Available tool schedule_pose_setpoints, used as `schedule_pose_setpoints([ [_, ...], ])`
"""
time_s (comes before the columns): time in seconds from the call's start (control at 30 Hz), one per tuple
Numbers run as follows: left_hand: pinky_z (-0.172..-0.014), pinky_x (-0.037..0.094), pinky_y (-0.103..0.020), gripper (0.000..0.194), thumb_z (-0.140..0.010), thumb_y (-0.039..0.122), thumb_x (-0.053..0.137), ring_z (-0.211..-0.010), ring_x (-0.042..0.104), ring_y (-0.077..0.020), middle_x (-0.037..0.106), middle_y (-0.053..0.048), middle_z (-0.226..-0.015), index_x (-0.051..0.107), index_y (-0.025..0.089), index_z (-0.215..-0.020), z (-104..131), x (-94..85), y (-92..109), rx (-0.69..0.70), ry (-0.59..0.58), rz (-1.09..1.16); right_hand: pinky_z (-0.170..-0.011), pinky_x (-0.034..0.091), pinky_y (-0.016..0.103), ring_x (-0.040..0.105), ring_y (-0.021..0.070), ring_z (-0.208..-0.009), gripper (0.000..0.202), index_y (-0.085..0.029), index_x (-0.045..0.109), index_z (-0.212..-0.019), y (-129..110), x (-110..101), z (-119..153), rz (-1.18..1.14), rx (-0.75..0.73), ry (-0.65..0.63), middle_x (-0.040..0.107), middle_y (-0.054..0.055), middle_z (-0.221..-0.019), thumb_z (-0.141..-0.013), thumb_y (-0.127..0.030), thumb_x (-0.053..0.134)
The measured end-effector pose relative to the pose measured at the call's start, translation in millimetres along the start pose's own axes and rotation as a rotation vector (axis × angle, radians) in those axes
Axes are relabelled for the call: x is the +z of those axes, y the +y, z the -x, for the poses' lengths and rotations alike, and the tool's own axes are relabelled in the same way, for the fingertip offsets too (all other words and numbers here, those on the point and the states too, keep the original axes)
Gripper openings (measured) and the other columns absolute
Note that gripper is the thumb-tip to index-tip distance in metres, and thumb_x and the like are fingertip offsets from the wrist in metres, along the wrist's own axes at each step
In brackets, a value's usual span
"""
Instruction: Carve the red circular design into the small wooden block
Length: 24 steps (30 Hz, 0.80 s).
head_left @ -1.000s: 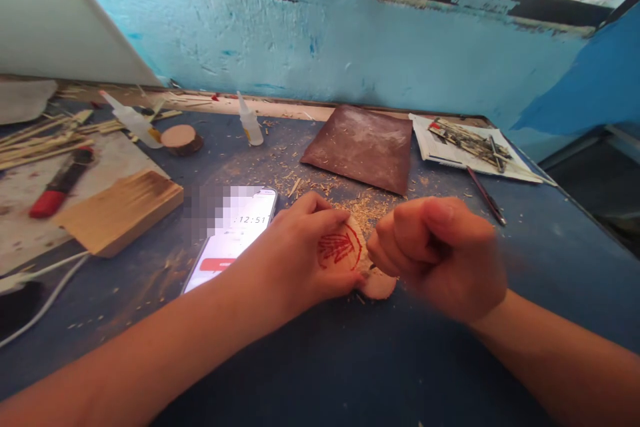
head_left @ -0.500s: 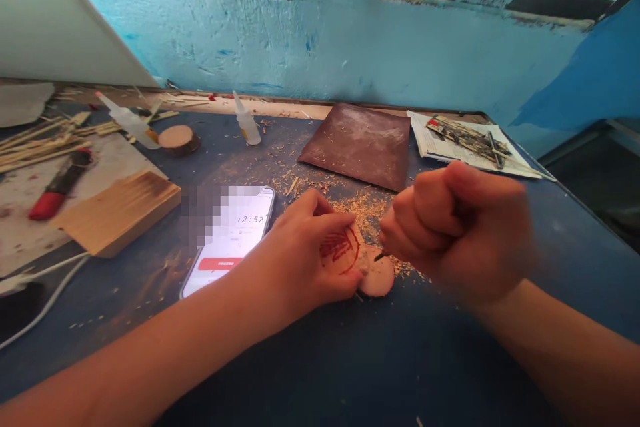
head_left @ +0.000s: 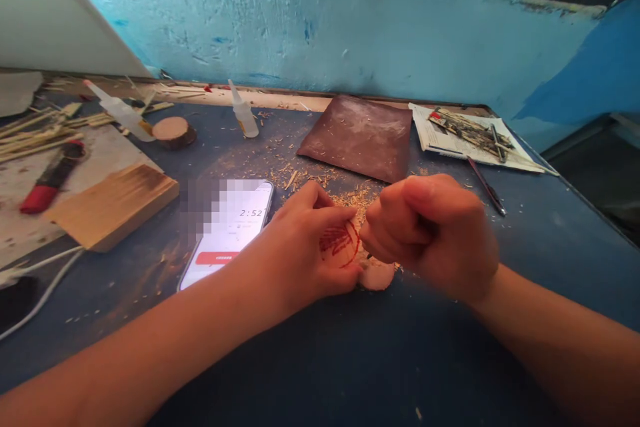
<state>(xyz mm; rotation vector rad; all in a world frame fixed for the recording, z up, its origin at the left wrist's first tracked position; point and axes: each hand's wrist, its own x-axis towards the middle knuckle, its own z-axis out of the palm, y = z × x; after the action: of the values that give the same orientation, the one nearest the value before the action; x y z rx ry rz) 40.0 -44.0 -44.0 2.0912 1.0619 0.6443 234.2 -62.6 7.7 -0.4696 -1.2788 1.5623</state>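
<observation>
Thumb and fingers of my left hand close round the rim of a round wood slice with red lines drawn on its face. My right hand makes a fist just to the right of it. A thin dark tip pokes out below that fist, close to the slice's right edge; the rest of this tool is hidden in the fingers. Under and beside the held slice, a second pale wood disc lies flat on the table. Wood shavings are scattered just behind both hands.
A lit phone lies by my left forearm. Further left are a wooden block and a red-and-black tool. Two glue bottles and a small log slice stand behind. Brown sandpaper and a pen lie at the back right.
My right fist has moved left, bringing the dark tip up to the held slice's edge. The pen behind it has come into sight. My left hand keeps its grip, and the view has shifted slightly.
</observation>
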Motion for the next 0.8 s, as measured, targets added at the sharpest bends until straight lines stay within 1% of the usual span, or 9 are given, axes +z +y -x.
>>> schedule_pose_setpoints([
  [0.13, -0.101, 0.059, -0.053, 0.035, -0.071, 0.039, 0.09, -0.104, 0.065, -0.027, 0.055, -0.006, -0.115, 0.084, 0.027, -0.104, -1, -1.7, 1, -0.048, -0.031, -0.023, -0.049, 0.033, 0.03, 0.029, 0.0099, -0.046, 0.055, -0.022, 0.032, -0.054, -9, -1, 1, 0.092, 0.155, -0.014, 0.029, -0.004, -0.051, -0.107, -0.027, 0.048],
  [0.17, -0.102, 0.059, -0.054, 0.036, -0.071, 0.039, 0.09, -0.104, 0.065, -0.0272, 0.055, -0.006, -0.115, 0.084, 0.027, -0.104, -1, -1.9, 1, -0.042, -0.027, -0.024, -0.05, 0.033, 0.031, 0.029, 0.0107, -0.048, 0.055, -0.022, 0.032, -0.054, -8, -2, 2, 0.108, 0.186, 0.029, 0.028, -0.005, -0.053, -0.107, -0.026, 0.047],
  [0.27, -0.096, 0.061, -0.051, 0.031, -0.074, 0.038, 0.088, -0.101, 0.065, -0.026, 0.054, -0.005, -0.113, 0.084, 0.028, -0.102, -1, -1.2, 0, -0.008, -0.012, -0.009, -0.042, 0.022, 0.028, 0.023, 0.0088, -0.044, 0.054, -0.022, 0.039, -0.054, 4, -4, 5, 0.07, 0.014, 0.03, 0.025, -0.007, -0.052, -0.106, -0.028, 0.055],
  [0.33, -0.094, 0.061, -0.051, 0.028, -0.075, 0.037, 0.088, -0.099, 0.065, -0.0253, 0.053, -0.005, -0.112, 0.083, 0.027, -0.1, -1, -0.7, 0, -0.012, -0.014, 0.005, -0.042, 0.022, 0.027, 0.023, 0.0083, -0.044, 0.055, -0.022, 0.04, -0.055, 9, -4, 5, 0.079, 0.013, 0.01, 0.025, -0.007, -0.052, -0.107, -0.028, 0.056],
  [0.47, -0.102, 0.058, -0.055, 0.032, -0.072, 0.039, 0.09, -0.105, 0.065, -0.0272, 0.054, -0.006, -0.117, 0.084, 0.027, -0.101, -1, -1.3, 0, -0.044, -0.031, -0.018, -0.047, 0.03, 0.03, 0.027, 0.0095, -0.045, 0.056, -0.023, 0.033, -0.054, 3, -1, 2, 0.084, 0.074, 0.03, 0.028, -0.005, -0.052, -0.107, -0.027, 0.05],
  [0.53, -0.1, 0.059, -0.053, 0.031, -0.073, 0.038, 0.089, -0.104, 0.065, -0.0268, 0.054, -0.006, -0.115, 0.084, 0.027, -0.102, 0, -1.1, 1, -0.027, -0.019, -0.019, -0.045, 0.025, 0.028, 0.023, 0.0082, -0.045, 0.055, -0.022, 0.032, -0.055, 3, -1, 1, 0.031, -0.001, 0.06, 0.025, -0.006, -0.051, -0.107, -0.026, 0.049],
  [0.57, -0.097, 0.06, -0.052, 0.029, -0.074, 0.036, 0.089, -0.102, 0.065, -0.0261, 0.054, -0.005, -0.114, 0.083, 0.028, -0.101, 0, -0.8, 1, -0.014, -0.011, -0.011, -0.041, 0.022, 0.026, 0.023, 0.0074, -0.043, 0.054, -0.021, 0.035, -0.055, 4, -1, 1, 0.016, -0.02, -0.01, 0.026, -0.006, -0.05, -0.107, -0.024, 0.05],
  [0.67, -0.092, 0.061, -0.05, 0.023, -0.075, 0.034, 0.088, -0.096, 0.065, -0.0244, 0.053, -0.004, -0.11, 0.082, 0.028, -0.096, 0, -0.2, 1, -0.013, -0.013, 0.011, -0.042, 0.023, 0.025, 0.024, 0.0078, -0.045, 0.053, -0.021, 0.039, -0.056, 10, -2, 3, 0.028, 0.027, -0.019, 0.027, -0.006, -0.052, -0.108, -0.023, 0.051],
  [0.8, -0.099, 0.059, -0.055, 0.027, -0.073, 0.037, 0.09, -0.103, 0.065, -0.028, 0.054, -0.006, -0.114, 0.083, 0.028, -0.097, -1, -1.1, 2, -0.042, -0.036, -0.003, -0.045, 0.025, 0.027, 0.024, 0.0074, -0.044, 0.057, -0.022, 0.034, -0.054, 10, -2, 1, 0.05, 0.038, 0.007, 0.027, -0.007, -0.051, -0.106, -0.024, 0.056],
])
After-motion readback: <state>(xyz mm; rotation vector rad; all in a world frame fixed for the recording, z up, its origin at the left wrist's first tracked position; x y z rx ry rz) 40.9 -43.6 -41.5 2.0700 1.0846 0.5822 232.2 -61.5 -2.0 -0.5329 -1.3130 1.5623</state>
